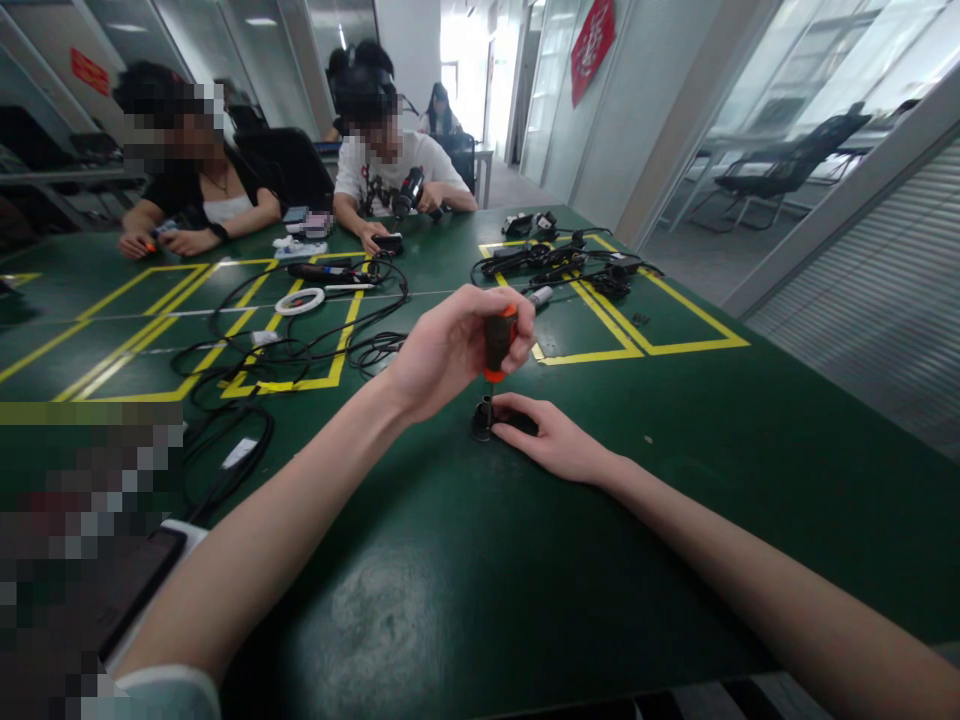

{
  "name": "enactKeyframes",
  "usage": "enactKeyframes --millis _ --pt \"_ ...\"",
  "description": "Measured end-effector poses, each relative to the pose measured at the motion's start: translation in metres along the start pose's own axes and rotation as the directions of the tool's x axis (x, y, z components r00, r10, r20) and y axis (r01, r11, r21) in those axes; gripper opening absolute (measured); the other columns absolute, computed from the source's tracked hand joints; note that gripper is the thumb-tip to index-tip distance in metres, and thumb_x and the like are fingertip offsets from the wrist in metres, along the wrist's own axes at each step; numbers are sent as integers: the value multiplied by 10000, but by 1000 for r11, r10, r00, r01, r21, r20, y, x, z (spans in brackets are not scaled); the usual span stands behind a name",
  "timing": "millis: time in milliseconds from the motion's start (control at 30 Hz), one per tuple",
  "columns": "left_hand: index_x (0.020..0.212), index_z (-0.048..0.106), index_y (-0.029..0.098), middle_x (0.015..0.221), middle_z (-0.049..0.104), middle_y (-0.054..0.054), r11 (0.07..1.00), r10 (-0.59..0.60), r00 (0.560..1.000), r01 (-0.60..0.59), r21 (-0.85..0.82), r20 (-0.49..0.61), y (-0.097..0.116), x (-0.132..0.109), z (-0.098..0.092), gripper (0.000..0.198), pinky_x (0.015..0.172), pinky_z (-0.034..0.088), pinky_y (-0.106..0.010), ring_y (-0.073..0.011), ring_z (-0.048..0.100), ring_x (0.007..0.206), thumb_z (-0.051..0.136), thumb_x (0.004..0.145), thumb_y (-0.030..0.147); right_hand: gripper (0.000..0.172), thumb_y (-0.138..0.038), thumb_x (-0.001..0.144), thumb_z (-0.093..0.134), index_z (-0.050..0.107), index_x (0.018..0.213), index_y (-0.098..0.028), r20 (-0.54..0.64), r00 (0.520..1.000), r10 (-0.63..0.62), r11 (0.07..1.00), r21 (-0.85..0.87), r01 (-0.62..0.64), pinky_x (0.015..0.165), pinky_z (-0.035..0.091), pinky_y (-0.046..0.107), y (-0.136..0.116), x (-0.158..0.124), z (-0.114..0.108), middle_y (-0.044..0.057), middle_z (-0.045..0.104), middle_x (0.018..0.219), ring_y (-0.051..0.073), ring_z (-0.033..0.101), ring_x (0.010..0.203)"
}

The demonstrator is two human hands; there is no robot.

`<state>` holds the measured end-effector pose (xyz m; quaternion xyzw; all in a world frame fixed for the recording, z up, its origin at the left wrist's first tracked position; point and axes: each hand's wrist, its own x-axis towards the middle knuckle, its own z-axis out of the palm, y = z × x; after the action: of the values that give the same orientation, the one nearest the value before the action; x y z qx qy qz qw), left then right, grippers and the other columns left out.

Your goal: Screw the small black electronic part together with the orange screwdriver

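Note:
My left hand (461,340) is wrapped round the black and orange handle of a screwdriver (500,345). The screwdriver stands nearly upright, its shaft pointing down at a small black part (482,422) on the green table (600,590). My right hand (551,435) lies low on the table, with thumb and fingers closed on the right side of that part. Its kind I cannot make out, as the fingers hide much of it. Whether the screwdriver's tip sits in a screw is too small to see.
Black cables (300,350) lie coiled at the left, by a white ring (299,301). Several black devices (540,260) and some small screws (640,320) lie at the far right. Two people sit across the table; one holds a power drill (409,192). A tablet-like device (146,580) lies near left.

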<state>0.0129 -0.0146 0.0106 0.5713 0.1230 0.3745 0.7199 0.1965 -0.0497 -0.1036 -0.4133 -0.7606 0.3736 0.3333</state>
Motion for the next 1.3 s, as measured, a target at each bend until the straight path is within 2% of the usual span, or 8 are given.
enactKeyframes --millis 100,200,333,467,700,900,1100,1300 --pt "791 554 168 720 615 -17 1000 6 1000 -6 -6 -7 0 -1 2 193 644 468 -249 -129 580 652 612 845 344 283 -268 946 614 707 1207 -208 -2 1000 -3 1000 3 3 1047 566 452 1 0 0 86 786 1214 254 738 1116" --pt "812 515 182 673 600 8 1000 -13 1000 13 -5 -18 1 -1 3 188 570 413 -229 -95 505 541 630 827 330 292 -260 946 618 704 1220 -212 -4 1000 -7 1000 -1 7 1048 568 451 2 0 0 82 787 1216 253 739 1121" --pt "866 602 166 587 519 22 1000 -17 1000 18 14 -6 2 0 2 216 519 355 -234 -95 423 490 575 862 381 303 -257 947 617 701 1234 -207 2 1000 -7 1000 0 7 1052 565 460 1 -1 0 89 781 1232 254 735 1122" --pt "755 625 152 582 497 -6 999 -22 1000 22 37 0 2 0 0 321 559 404 -258 -124 472 549 527 891 426 291 -262 945 612 711 1214 -217 -6 1000 -8 1000 2 8 1041 570 445 1 0 0 80 784 1225 248 735 1117" --pt "804 538 175 708 600 2 1000 10 1000 -10 2 -8 0 -1 3 154 694 485 -244 -120 582 676 619 836 303 287 -273 951 606 706 1211 -206 1 1000 0 1000 -3 0 1046 559 455 0 0 0 89 785 1210 255 733 1112" --pt "844 523 186 614 534 30 1000 -19 1000 19 23 -7 2 -1 5 161 523 344 -222 -90 433 511 608 829 321 287 -263 945 610 703 1208 -196 0 1000 -5 1000 -4 5 1026 568 447 2 0 0 92 786 1184 260 736 1094" --pt "777 647 141 605 509 -16 999 -12 1000 12 31 3 2 0 0 329 591 434 -259 -131 487 577 502 899 409 292 -277 953 608 693 1221 -199 7 1000 0 1000 -13 0 1035 564 437 2 0 -1 91 782 1210 251 732 1108" --pt "803 604 154 711 599 -18 1000 1 1000 -1 -21 6 0 -1 1 164 678 489 -249 -137 585 676 566 858 303 284 -285 950 606 693 1204 -195 4 1000 5 1000 -16 -5 1026 568 434 2 0 0 92 785 1182 249 735 1087"
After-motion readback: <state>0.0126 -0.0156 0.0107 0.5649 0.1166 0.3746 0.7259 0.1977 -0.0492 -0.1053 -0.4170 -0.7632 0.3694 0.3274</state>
